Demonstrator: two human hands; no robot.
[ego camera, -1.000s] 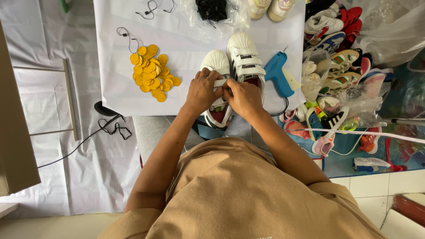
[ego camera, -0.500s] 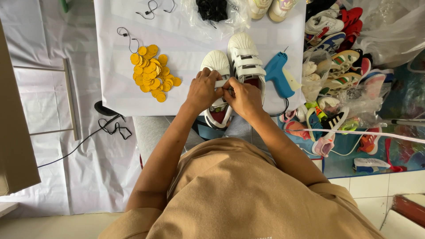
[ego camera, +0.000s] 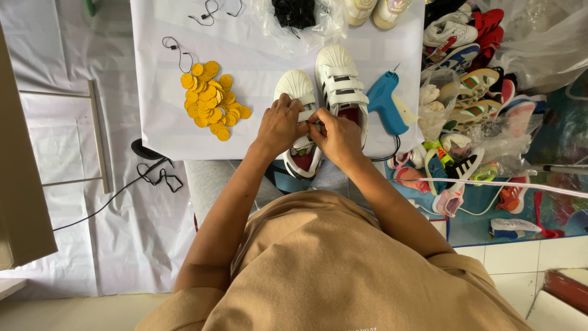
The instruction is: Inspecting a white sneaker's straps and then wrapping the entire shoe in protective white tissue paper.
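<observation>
The white shoe (ego camera: pixel 298 116) lies on the near edge of the white table (ego camera: pixel 257 61), toe pointing to twelve o'clock and heel hanging toward six, so its long axis runs straight away from the person. Both hands meet over its middle, on the strap there. The left hand (ego camera: pixel 280 125) covers the shoe from nine o'clock, fingers curled down on the strap and the upper. The right hand (ego camera: pixel 338 136) comes in from three o'clock, its fingertips pinched on the strap end, touching the left hand's fingers. Neither hand is nearer than the other; both forearms slope in from six o'clock to form a narrow wedge.

Just beside the shoe at two o'clock stands its mate (ego camera: pixel 341 86), parallel, straps fastened. A blue glue gun (ego camera: pixel 389 104) lies farther at three o'clock. At nine o'clock, well apart, sits a heap of yellow discs (ego camera: pixel 211 101).
</observation>
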